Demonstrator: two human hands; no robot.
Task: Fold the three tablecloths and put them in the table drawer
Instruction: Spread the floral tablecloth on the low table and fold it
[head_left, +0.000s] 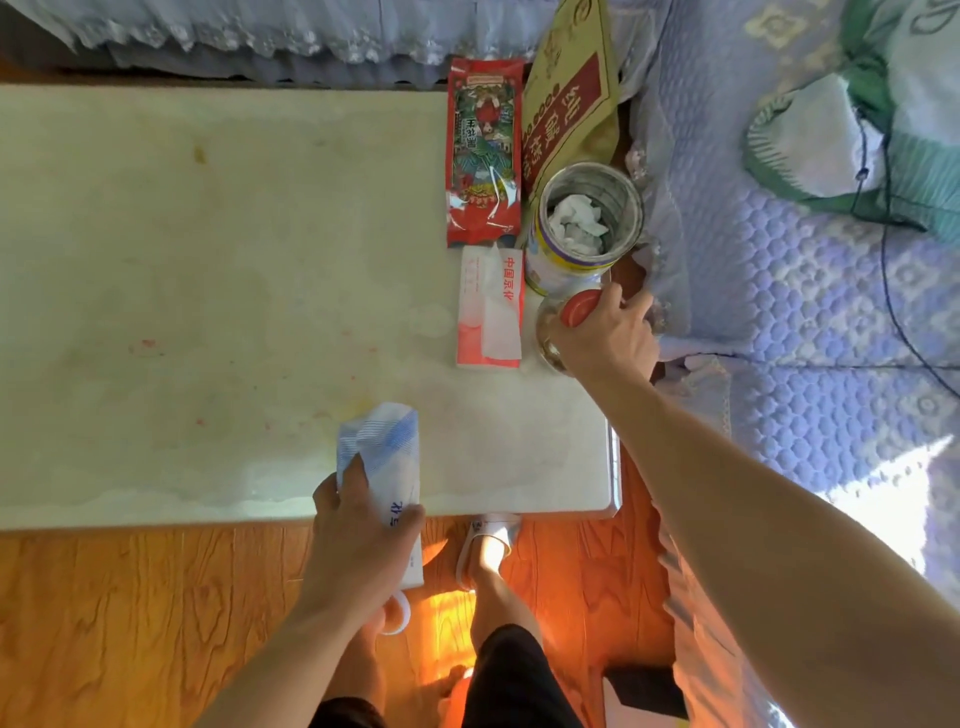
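Table (208, 260) bare-topped; left hand (358, 545) grips a blue-white packet (384, 452); right hand (608, 332) clasps a red-capped jar (571, 317).

Clear glass jar with red lid (581, 307) mostly hidden under the right hand (608, 335), blue-and-white paper packet (387, 457) partly covered by the left hand (358, 540), yellow-and-red printed bag (569, 88) cut off by top edge, packet lettering too blurred to read
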